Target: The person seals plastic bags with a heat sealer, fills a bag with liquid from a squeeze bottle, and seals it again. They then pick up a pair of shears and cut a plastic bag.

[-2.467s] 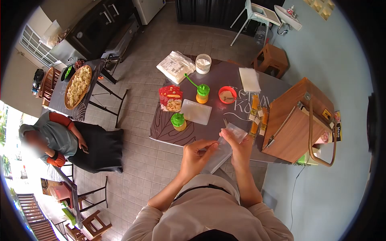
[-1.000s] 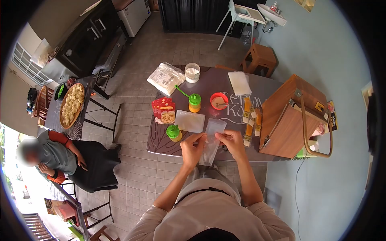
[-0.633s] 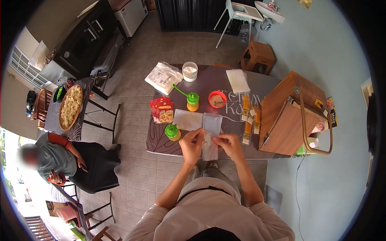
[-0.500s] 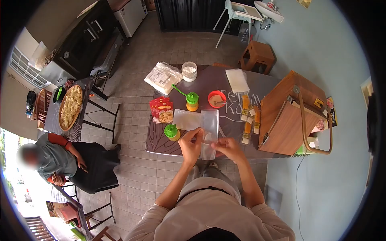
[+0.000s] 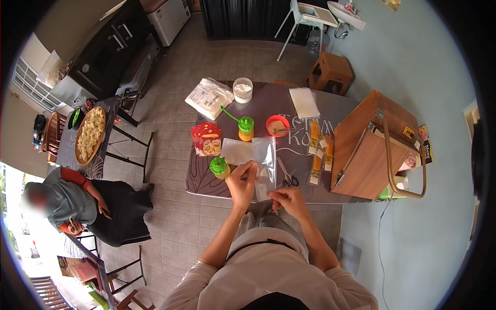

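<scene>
A long clear plastic bag (image 5: 265,164) hangs between my hands at the table's front edge. My left hand (image 5: 243,182) pinches its left side, and my right hand (image 5: 287,200) pinches its lower right corner. More clear plastic (image 5: 237,152) lies flat just beyond my left hand. Black-handled scissors (image 5: 290,180) rest to the right of the bag. Left of my left hand stands a green-capped bottle (image 5: 220,167); another green-topped bottle (image 5: 246,128) is farther back. Beside that one is a red bowl (image 5: 278,126) of pale brown powder with a spoon in it.
Red packets (image 5: 207,138), a white package stack (image 5: 209,98), a tub of white powder (image 5: 243,91) and white sheets (image 5: 305,103) lie on the table (image 5: 206,186). Yellow sachets (image 5: 316,155) and a wooden box (image 5: 372,150) stand right. A person (image 5: 93,206) sits left, near a food tray (image 5: 91,136).
My right hand has moved slightly down and left, and my left hand has shifted a little left. The bag has tilted and moved left, and the scissors now show beside it.
</scene>
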The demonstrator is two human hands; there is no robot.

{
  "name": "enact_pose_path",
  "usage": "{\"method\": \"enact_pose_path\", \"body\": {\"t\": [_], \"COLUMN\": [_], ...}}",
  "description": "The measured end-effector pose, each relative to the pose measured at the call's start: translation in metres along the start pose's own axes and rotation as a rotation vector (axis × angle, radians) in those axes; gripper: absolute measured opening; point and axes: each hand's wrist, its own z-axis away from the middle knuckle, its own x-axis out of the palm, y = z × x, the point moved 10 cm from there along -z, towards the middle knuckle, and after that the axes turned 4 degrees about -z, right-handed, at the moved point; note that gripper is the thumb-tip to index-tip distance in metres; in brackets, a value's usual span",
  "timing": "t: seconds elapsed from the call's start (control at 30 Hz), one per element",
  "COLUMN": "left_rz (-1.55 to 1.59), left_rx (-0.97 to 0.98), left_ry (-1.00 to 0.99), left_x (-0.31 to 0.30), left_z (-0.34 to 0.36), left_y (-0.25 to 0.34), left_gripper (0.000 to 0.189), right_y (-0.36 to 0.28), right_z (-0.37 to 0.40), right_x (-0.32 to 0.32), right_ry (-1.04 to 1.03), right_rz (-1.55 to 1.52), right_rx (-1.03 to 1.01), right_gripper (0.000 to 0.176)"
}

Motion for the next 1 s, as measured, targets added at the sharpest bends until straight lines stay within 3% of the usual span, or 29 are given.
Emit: {"method": "enact_pose_path", "body": {"t": [0.07, 0.13, 0.17, 0.23, 0.37, 0.7, 1.0], "left_rz": [0.014, -0.003, -0.004, 0.015, -0.008, -0.114, -0.136], "left_rx": [-0.019, -0.039, -0.038, -0.077, -0.075, -0.008, -0.009], "left_ry": [-0.012, -0.036, -0.039, -0.100, -0.132, -0.171, -0.213], "left_x": [0.002, 0.003, 0.002, 0.008, 0.013, 0.013, 0.004], "left_z": [0.002, 0.006, 0.007, 0.012, 0.020, 0.033, 0.044], "left_y": [-0.002, -0.007, -0.006, -0.004, 0.009, 0.022, 0.050], "left_gripper": [0.016, 0.015, 0.015, 0.014, 0.013, 0.011, 0.011], "right_y": [-0.004, -0.017, -0.027, -0.063, -0.090, -0.084, -0.094], "right_z": [0.003, 0.006, 0.008, 0.011, 0.003, 0.001, 0.005], "right_x": [-0.005, -0.006, -0.009, -0.036, -0.044, -0.036, -0.042], "right_ry": [0.005, -0.087, -0.085, 0.171, 0.246, 0.153, 0.285], "right_rz": [0.034, 0.463, 0.461, 0.311, 0.247, 0.204, -0.099], "right_rx": [0.004, 0.012, 0.012, -0.152, -0.326, -0.257, -0.289], "right_gripper": [0.025, 0.032, 0.032, 0.038, 0.034, 0.021, 0.020]}}
